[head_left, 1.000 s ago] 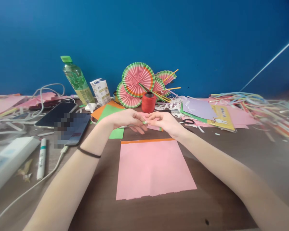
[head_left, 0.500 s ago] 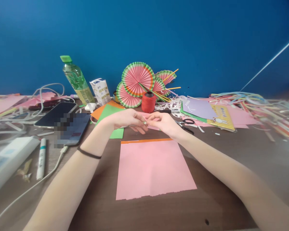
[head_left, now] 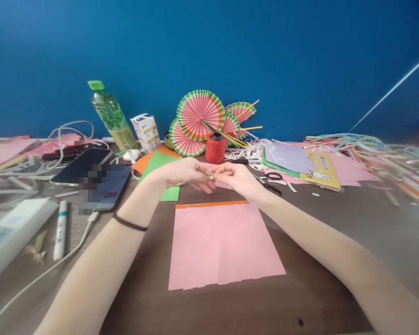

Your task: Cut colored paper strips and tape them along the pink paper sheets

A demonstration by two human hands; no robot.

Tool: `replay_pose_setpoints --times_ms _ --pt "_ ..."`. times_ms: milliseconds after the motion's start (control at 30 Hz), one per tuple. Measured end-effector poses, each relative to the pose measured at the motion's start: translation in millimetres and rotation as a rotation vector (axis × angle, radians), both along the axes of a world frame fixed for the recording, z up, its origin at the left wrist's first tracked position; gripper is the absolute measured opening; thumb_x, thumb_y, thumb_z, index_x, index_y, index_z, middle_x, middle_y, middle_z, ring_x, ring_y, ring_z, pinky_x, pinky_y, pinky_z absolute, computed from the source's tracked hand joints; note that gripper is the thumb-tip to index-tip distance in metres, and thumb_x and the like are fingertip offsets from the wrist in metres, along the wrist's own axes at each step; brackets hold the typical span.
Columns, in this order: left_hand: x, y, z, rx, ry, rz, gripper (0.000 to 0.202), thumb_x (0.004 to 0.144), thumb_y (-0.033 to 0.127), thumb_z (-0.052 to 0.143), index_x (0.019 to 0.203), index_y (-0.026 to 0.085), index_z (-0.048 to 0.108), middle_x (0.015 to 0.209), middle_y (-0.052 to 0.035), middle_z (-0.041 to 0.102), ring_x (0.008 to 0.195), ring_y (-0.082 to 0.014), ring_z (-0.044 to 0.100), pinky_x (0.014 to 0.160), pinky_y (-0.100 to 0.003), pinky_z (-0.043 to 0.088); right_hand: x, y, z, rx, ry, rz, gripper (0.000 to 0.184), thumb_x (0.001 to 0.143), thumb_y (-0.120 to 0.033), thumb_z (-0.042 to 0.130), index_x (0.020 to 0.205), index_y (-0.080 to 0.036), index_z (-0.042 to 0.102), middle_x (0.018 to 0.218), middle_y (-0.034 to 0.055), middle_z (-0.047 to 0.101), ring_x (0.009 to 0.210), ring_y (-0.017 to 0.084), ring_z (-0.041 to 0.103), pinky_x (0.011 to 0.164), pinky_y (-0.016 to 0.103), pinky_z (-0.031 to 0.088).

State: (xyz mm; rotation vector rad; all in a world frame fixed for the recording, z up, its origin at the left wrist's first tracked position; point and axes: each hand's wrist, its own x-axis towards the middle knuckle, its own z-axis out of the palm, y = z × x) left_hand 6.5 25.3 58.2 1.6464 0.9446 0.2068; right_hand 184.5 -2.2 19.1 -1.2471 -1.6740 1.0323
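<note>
Pink sheet (head_left: 223, 246): lies flat on the desk (head_left: 202, 312), on the near side of the two hands. Its far edge is orange. Its near edge is torn and bumpy. No fingertips look to be on it.
Right hand (head_left: 240, 180): thumb and pointing finger are together, clamped on a small pale bit (head_left: 212, 177). The bit is too tiny to name.
Left hand (head_left: 188, 173): its tips come right up to the same bit. The fingers hide each other, so I cannot tell if this grip is together or apart.
Spot of the bit: between the two hands, past the orange edge, near the red spool (head_left: 215, 150).
Folded-looking pink paper (head_left: 209, 165): peeks out behind the fingers. I cannot tell if a hand holds it.
Just changed: only a little. One second ago a green and orange corner stuck out under the right hand; now much less shows. Both loops of the scissors (head_left: 274, 176) are easier to see. The left fingers have slid a tiny way right.
What that means: it looks like slow, careful finger work at the bit, with the pink sheet left where it was.
Round paper fans (head_left: 200, 114): stand behind the spool, by the blue wall (head_left: 209, 46).
Green paper (head_left: 169, 193): lies partly under the left wrist.
</note>
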Motion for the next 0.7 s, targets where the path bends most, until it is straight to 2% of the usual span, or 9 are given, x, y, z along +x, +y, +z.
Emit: replay_pose_setpoints --times_ms 133,300,467,600,700 --pt "3 -1 0.0 0.023 0.005 0.029 0.02 0.069 0.026 0.059 0.086 0.016 0.066 0.09 -0.0051 0.07 0.084 -0.0182 0.066 0.077 -0.027 0.05 0 0 -1.4 0.049 -0.033 -0.023 0.014 0.07 -0.029 0.059 0.071 -0.015 0.062 0.096 0.0051 0.066 0.084 0.016 0.057 0.073 0.029 0.043" --pt "12 -4 -2.3 0.124 0.034 0.104 0.018 0.071 0.027 0.056 0.081 0.015 0.066 0.083 -0.0062 0.071 0.078 -0.0181 0.067 0.073 -0.028 0.051 0 1 -1.7 0.12 -0.091 -0.067 0.012 0.07 -0.027 0.059 0.067 -0.015 0.06 0.094 0.0056 0.065 0.078 0.016 0.057 0.073 0.031 0.043" --pt "17 -8 -1.7 0.252 0.134 0.157 0.012 0.073 0.02 0.053 0.074 0.012 0.062 0.079 -0.0071 0.071 0.072 -0.017 0.067 0.07 -0.026 0.051 2 2 -0.5 0.105 -0.127 -0.049 0.015 0.072 -0.027 0.057 0.074 -0.015 0.066 0.095 0.0059 0.065 0.081 0.017 0.058 0.075 0.032 0.044" --pt "16 -7 -2.1 0.253 0.174 0.167 0.014 0.074 0.021 0.051 0.072 0.012 0.061 0.079 -0.0081 0.071 0.071 -0.0172 0.067 0.067 -0.025 0.051 4 2 3.2 0.138 -0.16 -0.042 0.02 0.075 -0.022 0.051 0.076 -0.016 0.07 0.094 0.005 0.067 0.085 0.018 0.06 0.08 0.031 0.043" --pt "15 -5 -2.5 0.242 0.173 0.177 0.014 0.074 0.021 0.051 0.073 0.012 0.061 0.08 -0.0079 0.071 0.071 -0.0164 0.067 0.066 -0.024 0.051 4 2 5.9 0.109 -0.149 -0.039 0.024 0.076 -0.023 0.048 0.079 -0.017 0.071 0.094 0.0041 0.069 0.085 0.018 0.061 0.079 0.03 0.044"
